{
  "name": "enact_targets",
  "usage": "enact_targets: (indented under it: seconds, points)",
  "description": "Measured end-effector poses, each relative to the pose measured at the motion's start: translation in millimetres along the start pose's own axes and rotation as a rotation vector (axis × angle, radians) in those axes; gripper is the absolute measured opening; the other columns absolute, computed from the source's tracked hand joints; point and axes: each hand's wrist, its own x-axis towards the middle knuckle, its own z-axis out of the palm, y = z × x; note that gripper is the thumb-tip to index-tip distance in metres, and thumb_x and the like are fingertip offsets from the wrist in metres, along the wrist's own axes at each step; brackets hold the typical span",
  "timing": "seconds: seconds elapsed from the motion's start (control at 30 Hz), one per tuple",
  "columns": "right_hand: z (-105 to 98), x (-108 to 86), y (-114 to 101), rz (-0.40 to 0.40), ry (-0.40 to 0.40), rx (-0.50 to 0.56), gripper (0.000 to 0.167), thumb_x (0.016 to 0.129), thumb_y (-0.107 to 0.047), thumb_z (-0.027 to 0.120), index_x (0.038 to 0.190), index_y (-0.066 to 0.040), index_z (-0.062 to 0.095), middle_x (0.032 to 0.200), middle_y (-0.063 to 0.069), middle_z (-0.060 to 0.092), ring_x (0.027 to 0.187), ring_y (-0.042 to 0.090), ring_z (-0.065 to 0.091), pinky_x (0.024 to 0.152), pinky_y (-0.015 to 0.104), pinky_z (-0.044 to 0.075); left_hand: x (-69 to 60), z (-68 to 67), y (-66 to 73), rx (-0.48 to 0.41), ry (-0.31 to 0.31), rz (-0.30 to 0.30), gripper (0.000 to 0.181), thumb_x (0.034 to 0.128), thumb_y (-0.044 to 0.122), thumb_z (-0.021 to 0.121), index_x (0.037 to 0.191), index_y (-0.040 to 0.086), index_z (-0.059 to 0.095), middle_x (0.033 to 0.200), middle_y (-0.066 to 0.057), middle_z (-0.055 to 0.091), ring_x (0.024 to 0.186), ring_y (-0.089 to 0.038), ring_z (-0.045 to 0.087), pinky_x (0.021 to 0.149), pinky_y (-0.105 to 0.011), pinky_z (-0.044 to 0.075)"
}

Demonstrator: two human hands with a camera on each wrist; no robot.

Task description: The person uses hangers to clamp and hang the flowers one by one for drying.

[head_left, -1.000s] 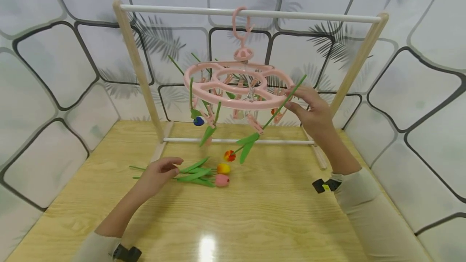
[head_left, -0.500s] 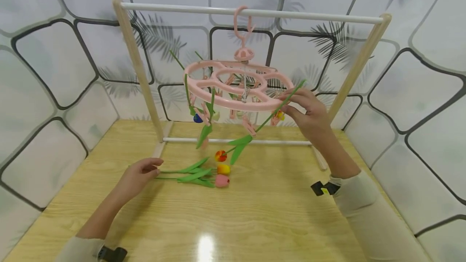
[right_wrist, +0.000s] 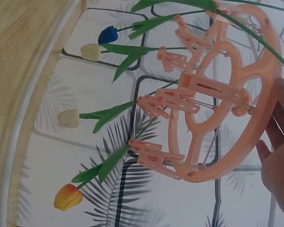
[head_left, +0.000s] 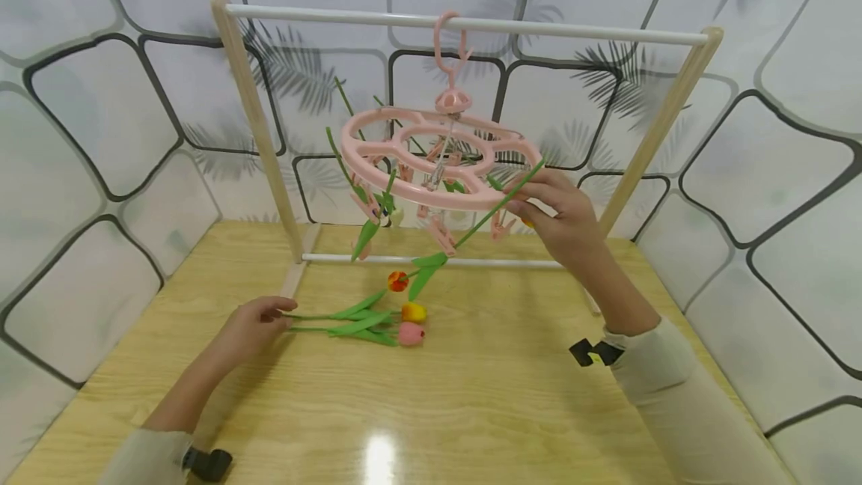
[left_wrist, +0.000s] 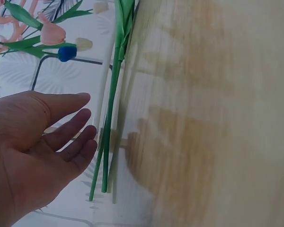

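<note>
A pink round clip hanger (head_left: 404, 187) hangs by its hook from a white rod. My right hand (head_left: 569, 219) holds its rim at the front right, thumb below and fingers above. Artificial tulips are clipped around it, among them a red-orange tulip (head_left: 398, 281) at the front, a blue tulip (right_wrist: 108, 34) and a yellow-orange tulip (right_wrist: 68, 197). On the table lie a yellow tulip (head_left: 414, 313) and a pink tulip (head_left: 411, 334), side by side. Beside their green stems (left_wrist: 109, 109), my left hand (head_left: 252, 331) is held with loosely bent fingers, apart from them in the left wrist view.
A rack with wooden side posts (head_left: 259, 126), a white top rod (head_left: 572, 31) and a white lower rod (head_left: 512, 263) stands on the wooden table (head_left: 471, 410). Patterned panels (head_left: 761, 156) enclose the back and sides.
The hanger has turned, its front clips and red-orange tulip shifting left, with my right hand moving slightly left. My left hand has drawn back left to the stem ends of the lying tulips.
</note>
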Motion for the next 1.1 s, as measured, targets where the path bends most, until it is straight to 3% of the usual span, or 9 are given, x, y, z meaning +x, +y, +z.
enact_targets:
  seconds: [0.4, 0.53, 0.8, 1.1]
  points:
    - [10, 4.6, -6, -0.096, 0.025, 0.02, 0.024, 0.076, 0.014, 0.078, 0.096, 0.0, 0.078, 0.097, 0.011, 0.069, 0.09, 0.019, 0.057, 0.076, 0.023, 0.043, 8.6, 9.4, -10.4, 0.054, -0.084, 0.024, 0.021, 0.0931, 0.006, 0.069, 0.113, -0.001, 0.072, 0.105, -0.011, 0.07, 0.094, -0.02, 0.062, 0.078, -0.034, 0.053]
    - [12, 6.3, -9, -0.116, 0.045, 0.033, 0.027, 0.074, 0.016, 0.078, 0.097, 0.001, 0.078, 0.099, 0.012, 0.069, 0.091, 0.023, 0.057, 0.076, 0.024, 0.042, 10.1, 12.8, -9.4, 0.055, -0.134, 0.023, 0.016, 0.0938, 0.005, 0.068, 0.108, 0.003, 0.074, 0.105, -0.008, 0.071, 0.097, -0.02, 0.064, 0.079, -0.033, 0.054]
    - [15, 8.0, -11, -0.13, 0.057, 0.014, 0.026, 0.074, 0.015, 0.079, 0.095, 0.0, 0.078, 0.099, 0.012, 0.069, 0.09, 0.024, 0.055, 0.076, 0.023, 0.039, 7.5, 15.0, -1.5, 0.027, -0.15, 0.046, 0.013, 0.0923, 0.008, 0.071, 0.104, 0.006, 0.075, 0.101, -0.005, 0.069, 0.09, -0.016, 0.06, 0.073, -0.027, 0.052]
    - [17, 10.0, -12, -0.136, 0.054, 0.019, 0.026, 0.074, 0.014, 0.08, 0.095, -0.001, 0.078, 0.097, 0.011, 0.069, 0.089, 0.024, 0.054, 0.078, 0.025, 0.039, 7.7, 23.8, 19.7, 0.029, -0.125, 0.178, 0.012, 0.0923, 0.006, 0.071, 0.103, 0.007, 0.076, 0.1, -0.005, 0.072, 0.086, -0.007, 0.058, 0.072, -0.025, 0.052]
